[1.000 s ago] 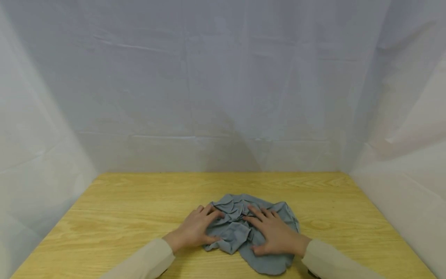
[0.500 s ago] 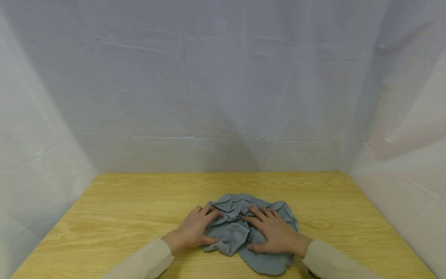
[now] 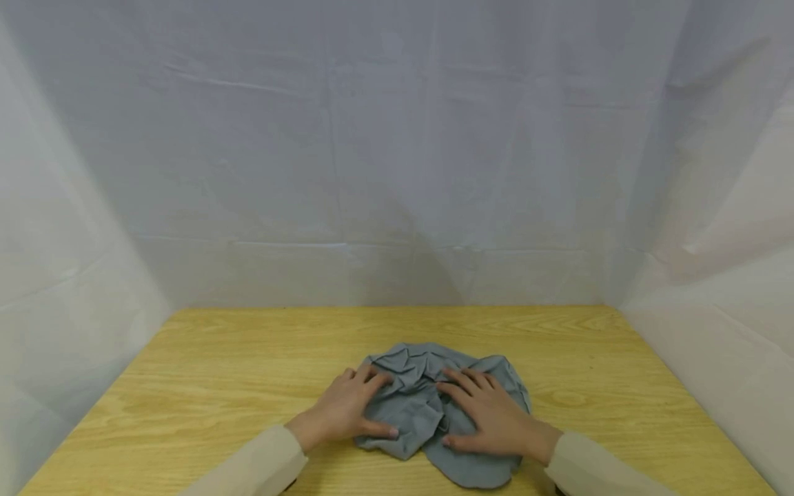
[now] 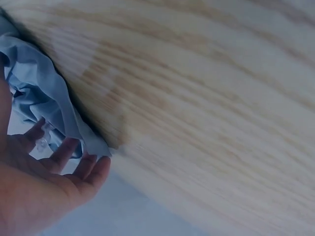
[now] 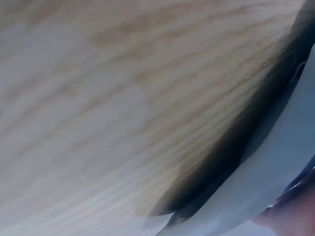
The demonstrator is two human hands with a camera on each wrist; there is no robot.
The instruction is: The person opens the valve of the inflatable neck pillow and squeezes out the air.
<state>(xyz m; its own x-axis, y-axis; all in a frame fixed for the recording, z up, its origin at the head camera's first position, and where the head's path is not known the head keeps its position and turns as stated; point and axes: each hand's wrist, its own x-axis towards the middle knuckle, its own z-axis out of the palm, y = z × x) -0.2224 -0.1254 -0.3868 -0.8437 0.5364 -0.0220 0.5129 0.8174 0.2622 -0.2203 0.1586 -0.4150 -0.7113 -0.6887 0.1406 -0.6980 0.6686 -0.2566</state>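
Observation:
A crumpled grey cloth (image 3: 406,417) lies in the middle of the front half of the table, its upper part gathered in folds and its lower right edge smooth and rounded. At its left edge rests my left hand (image 3: 344,406), with fingers spread and slightly bent and the thumb on the fabric. My right hand (image 3: 493,417) lies over the right part with spread fingers. In the left wrist view, the fingertips (image 4: 101,169) touch the rim of the cloth (image 4: 49,83). Only a small part of the right hand (image 5: 290,214) shows in the right wrist view, beside the raised cloth edge (image 5: 261,182).
The wooden table (image 3: 248,351) has light yellow grain. White sheeting (image 3: 397,151) hangs behind it and along both sides. Pale sleeves (image 3: 260,461) cover both forearms.
My left hand has shifted slightly left, and the cloth's left part has spread that way, its folds there flatter. My right hand stays in nearly the same place.

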